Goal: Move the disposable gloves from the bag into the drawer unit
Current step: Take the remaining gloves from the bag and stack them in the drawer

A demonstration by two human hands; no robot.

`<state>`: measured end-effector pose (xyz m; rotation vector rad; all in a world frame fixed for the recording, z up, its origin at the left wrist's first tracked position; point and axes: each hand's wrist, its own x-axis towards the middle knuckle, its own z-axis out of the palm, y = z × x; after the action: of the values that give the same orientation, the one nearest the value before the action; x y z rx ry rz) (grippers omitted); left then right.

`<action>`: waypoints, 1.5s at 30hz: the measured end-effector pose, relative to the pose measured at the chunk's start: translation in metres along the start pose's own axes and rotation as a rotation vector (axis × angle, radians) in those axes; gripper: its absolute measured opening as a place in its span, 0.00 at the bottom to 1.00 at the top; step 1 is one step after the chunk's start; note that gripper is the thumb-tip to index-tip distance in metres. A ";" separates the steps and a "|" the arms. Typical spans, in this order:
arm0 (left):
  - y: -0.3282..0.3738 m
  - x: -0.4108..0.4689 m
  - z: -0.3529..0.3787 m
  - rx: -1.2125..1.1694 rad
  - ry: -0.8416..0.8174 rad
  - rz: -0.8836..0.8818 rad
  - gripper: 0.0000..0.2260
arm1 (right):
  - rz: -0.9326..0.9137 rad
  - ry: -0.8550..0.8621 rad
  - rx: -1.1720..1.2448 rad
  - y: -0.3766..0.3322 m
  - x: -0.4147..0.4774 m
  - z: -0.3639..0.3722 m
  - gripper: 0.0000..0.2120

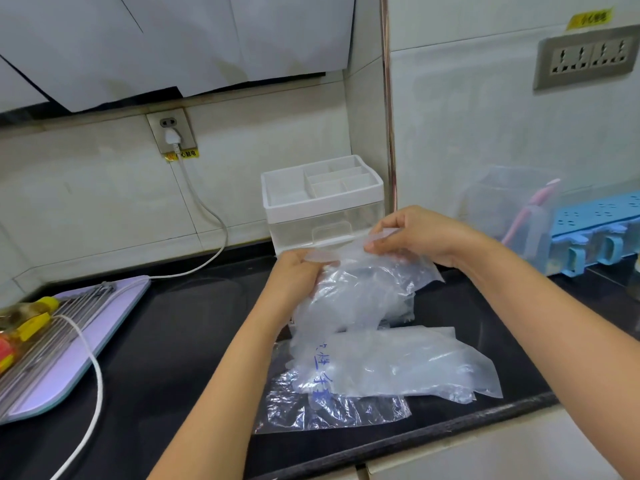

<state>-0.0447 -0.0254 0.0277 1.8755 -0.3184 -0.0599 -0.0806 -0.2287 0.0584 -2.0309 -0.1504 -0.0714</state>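
Head cam, L hand (298,275), R hand (415,237) pinch gloves (356,296), bag (332,415) writing unreadable

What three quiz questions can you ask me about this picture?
1. True or false: the left hand and the right hand both hold the gloves.
2. What stands just behind the gloves? A. a drawer unit B. a kettle C. a bowl
3. Fill in: the white cord is plugged into a wall ____.

Key: 1 true; 2 A; 3 socket.
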 end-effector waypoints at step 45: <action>-0.062 0.072 0.049 0.793 -0.369 0.229 0.07 | 0.213 0.246 -0.802 0.084 0.089 0.055 0.09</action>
<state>0.0267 -0.0708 -0.0375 2.5937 -0.9105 -0.1400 0.0181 -0.2102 -0.0307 -2.7966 0.2994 -0.2824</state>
